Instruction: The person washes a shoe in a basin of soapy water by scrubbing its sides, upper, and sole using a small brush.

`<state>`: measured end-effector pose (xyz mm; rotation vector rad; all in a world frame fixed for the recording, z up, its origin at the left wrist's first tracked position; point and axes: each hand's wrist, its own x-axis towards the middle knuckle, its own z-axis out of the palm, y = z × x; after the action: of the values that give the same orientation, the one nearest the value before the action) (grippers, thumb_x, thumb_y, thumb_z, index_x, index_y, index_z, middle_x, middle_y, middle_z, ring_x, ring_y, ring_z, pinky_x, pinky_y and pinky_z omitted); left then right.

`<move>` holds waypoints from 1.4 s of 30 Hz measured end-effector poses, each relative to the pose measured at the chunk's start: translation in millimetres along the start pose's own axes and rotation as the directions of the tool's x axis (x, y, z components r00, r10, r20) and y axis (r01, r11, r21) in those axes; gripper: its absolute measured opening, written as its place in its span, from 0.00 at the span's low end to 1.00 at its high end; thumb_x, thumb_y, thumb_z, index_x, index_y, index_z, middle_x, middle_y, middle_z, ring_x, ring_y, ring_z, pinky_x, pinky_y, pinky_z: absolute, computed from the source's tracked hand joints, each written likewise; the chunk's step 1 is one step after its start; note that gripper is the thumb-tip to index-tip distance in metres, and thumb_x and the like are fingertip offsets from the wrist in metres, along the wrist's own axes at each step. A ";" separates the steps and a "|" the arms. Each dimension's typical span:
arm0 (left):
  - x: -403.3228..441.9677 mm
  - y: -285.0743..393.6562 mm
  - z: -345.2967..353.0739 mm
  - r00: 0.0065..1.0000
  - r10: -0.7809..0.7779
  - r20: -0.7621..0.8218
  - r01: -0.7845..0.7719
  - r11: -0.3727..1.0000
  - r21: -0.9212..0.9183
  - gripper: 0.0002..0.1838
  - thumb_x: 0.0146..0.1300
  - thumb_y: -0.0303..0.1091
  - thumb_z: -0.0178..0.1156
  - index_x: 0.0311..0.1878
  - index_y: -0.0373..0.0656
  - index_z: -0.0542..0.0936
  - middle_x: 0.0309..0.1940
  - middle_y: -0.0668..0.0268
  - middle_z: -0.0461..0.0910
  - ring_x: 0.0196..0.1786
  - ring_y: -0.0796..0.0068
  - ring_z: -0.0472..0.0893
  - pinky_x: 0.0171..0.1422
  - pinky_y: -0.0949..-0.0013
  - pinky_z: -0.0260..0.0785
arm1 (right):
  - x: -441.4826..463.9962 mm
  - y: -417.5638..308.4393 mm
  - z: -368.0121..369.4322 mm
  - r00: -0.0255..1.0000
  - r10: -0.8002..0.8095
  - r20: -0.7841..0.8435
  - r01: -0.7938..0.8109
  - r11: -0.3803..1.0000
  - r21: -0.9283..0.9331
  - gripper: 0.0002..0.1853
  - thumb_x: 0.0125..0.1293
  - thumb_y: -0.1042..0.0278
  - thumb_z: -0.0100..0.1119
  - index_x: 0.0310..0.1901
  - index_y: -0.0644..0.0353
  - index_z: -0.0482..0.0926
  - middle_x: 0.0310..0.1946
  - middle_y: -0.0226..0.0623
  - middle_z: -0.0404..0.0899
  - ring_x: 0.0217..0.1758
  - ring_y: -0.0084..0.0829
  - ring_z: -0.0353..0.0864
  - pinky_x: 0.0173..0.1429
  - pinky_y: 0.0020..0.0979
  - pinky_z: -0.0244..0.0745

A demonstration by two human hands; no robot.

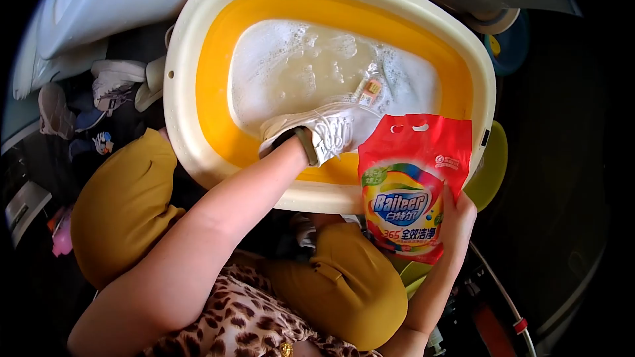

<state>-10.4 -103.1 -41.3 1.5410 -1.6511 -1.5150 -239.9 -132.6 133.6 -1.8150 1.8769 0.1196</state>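
Note:
My left hand is pushed into the opening of a white lace-up sneaker, and its fingers are hidden inside. The sneaker is held on that hand over the near side of the basin, its toe pointing right towards the foamy water. In my right hand is a red detergent bag, gripped by its right edge with its printed front facing up. The bag overlaps the basin's near right rim. A transparent object with a small label lies in the suds just beyond the sneaker's toe.
A cream and orange basin stands before my bent knees. Several shoes lie on the floor at the left. A green basin sits at the right, and a blue one is behind it.

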 end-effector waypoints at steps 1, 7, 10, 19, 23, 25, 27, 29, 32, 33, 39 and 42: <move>-3.9 1.9 -1.3 0.998 -0.068 0.005 0.068 0.998 0.011 0.19 0.64 0.43 0.43 0.30 0.39 0.77 0.24 0.50 0.78 0.27 0.54 0.76 0.33 0.59 0.69 | 4.8 2.4 0.9 0.998 0.057 0.025 -0.055 0.997 -0.063 0.16 0.64 0.63 0.55 0.32 0.72 0.75 0.19 0.51 0.72 0.20 0.35 0.69 0.30 0.35 0.67; -1.9 -13.4 9.4 0.998 0.062 0.023 -0.064 0.993 0.097 0.13 0.61 0.37 0.49 0.31 0.38 0.79 0.27 0.49 0.78 0.29 0.52 0.77 0.34 0.58 0.70 | 9.8 -1.1 1.6 0.996 0.076 0.056 -0.072 0.994 -0.080 0.17 0.64 0.61 0.56 0.31 0.72 0.75 0.22 0.55 0.73 0.23 0.45 0.72 0.32 0.37 0.68; -17.8 0.0 -11.4 0.994 0.104 0.029 -0.108 0.934 0.341 0.11 0.60 0.34 0.51 0.32 0.37 0.79 0.31 0.47 0.78 0.31 0.53 0.78 0.36 0.60 0.71 | 23.3 5.5 11.5 0.998 0.053 0.043 -0.048 0.992 -0.117 0.17 0.63 0.61 0.56 0.31 0.72 0.76 0.24 0.57 0.74 0.27 0.51 0.74 0.33 0.39 0.68; -12.7 -43.7 35.5 0.991 -0.001 -0.130 -0.046 0.932 -0.359 0.07 0.61 0.29 0.51 0.35 0.38 0.77 0.25 0.61 0.76 0.26 0.69 0.70 0.31 0.67 0.67 | 16.0 7.4 18.0 0.995 0.006 0.100 0.001 0.998 -0.069 0.14 0.63 0.63 0.56 0.39 0.70 0.77 0.30 0.56 0.77 0.36 0.53 0.77 0.41 0.39 0.71; 0.6 -38.3 30.6 0.947 0.295 -0.127 -0.315 0.932 -0.177 0.05 0.54 0.28 0.57 0.34 0.40 0.79 0.30 0.51 0.79 0.28 0.54 0.73 0.36 0.63 0.69 | 17.8 23.3 21.4 0.998 -0.020 0.062 0.021 1.000 -0.015 0.15 0.62 0.63 0.56 0.40 0.70 0.76 0.29 0.55 0.77 0.33 0.49 0.77 0.41 0.37 0.71; -22.8 2.4 -5.1 0.983 0.172 -0.068 -0.184 0.946 -0.268 0.07 0.57 0.31 0.56 0.37 0.39 0.78 0.31 0.53 0.79 0.30 0.58 0.74 0.38 0.65 0.69 | 25.1 42.4 22.3 0.981 0.118 0.152 -0.125 0.992 0.034 0.14 0.63 0.63 0.56 0.40 0.70 0.77 0.28 0.47 0.79 0.29 0.34 0.77 0.39 0.31 0.70; -30.9 9.5 -16.3 0.916 0.369 -0.159 -0.373 0.928 0.002 0.15 0.60 0.38 0.55 0.43 0.37 0.77 0.36 0.55 0.80 0.38 0.57 0.78 0.43 0.65 0.70 | 20.2 52.3 21.3 0.978 0.124 0.168 -0.157 0.968 0.196 0.14 0.65 0.64 0.56 0.40 0.69 0.77 0.28 0.41 0.79 0.29 0.27 0.74 0.38 0.28 0.70; -24.5 15.5 -15.1 0.861 0.469 -0.199 -0.492 0.866 -0.088 0.16 0.61 0.40 0.55 0.45 0.38 0.77 0.38 0.54 0.80 0.41 0.55 0.79 0.45 0.64 0.71 | 9.2 58.5 18.7 0.976 0.138 0.167 -0.190 0.914 0.359 0.13 0.66 0.64 0.56 0.39 0.69 0.77 0.27 0.34 0.79 0.28 0.19 0.71 0.36 0.25 0.69; -16.1 24.8 -4.9 0.740 0.621 -0.258 -0.671 0.703 -0.234 0.18 0.63 0.40 0.54 0.50 0.38 0.76 0.44 0.51 0.79 0.47 0.54 0.78 0.51 0.64 0.70 | -15.3 59.9 13.5 0.972 0.183 0.146 -0.234 0.796 0.558 0.13 0.68 0.63 0.54 0.38 0.67 0.79 0.27 0.26 0.77 0.28 0.14 0.69 0.32 0.20 0.66; -13.6 25.4 -0.2 0.761 0.613 -0.214 -0.648 0.732 -0.211 0.18 0.64 0.40 0.53 0.51 0.38 0.75 0.44 0.52 0.79 0.47 0.55 0.78 0.51 0.63 0.70 | -21.4 63.4 11.6 0.959 0.240 0.150 -0.283 0.790 0.545 0.13 0.68 0.63 0.55 0.38 0.67 0.79 0.27 0.26 0.77 0.26 0.14 0.69 0.30 0.20 0.65; -18.9 30.9 12.7 0.817 0.551 -0.167 -0.576 0.770 -0.277 0.17 0.63 0.36 0.53 0.52 0.37 0.75 0.47 0.57 0.79 0.50 0.63 0.78 0.54 0.65 0.70 | -41.0 90.5 22.6 0.997 0.073 -0.030 -0.039 0.782 0.623 0.10 0.67 0.68 0.54 0.41 0.67 0.79 0.32 0.28 0.78 0.32 0.14 0.71 0.36 0.19 0.68; -17.3 47.8 -1.4 0.812 0.564 -0.151 -0.584 0.772 -0.251 0.16 0.63 0.34 0.53 0.52 0.38 0.75 0.48 0.58 0.79 0.50 0.66 0.78 0.55 0.66 0.70 | -36.3 114.2 38.9 0.978 0.199 0.069 -0.190 0.698 0.691 0.10 0.67 0.69 0.54 0.42 0.68 0.78 0.34 0.29 0.79 0.36 0.16 0.72 0.42 0.20 0.69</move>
<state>-24.6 -98.3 7.2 0.8069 -1.5784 -1.2674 -338.2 -72.6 82.5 -1.0893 1.7728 -0.4752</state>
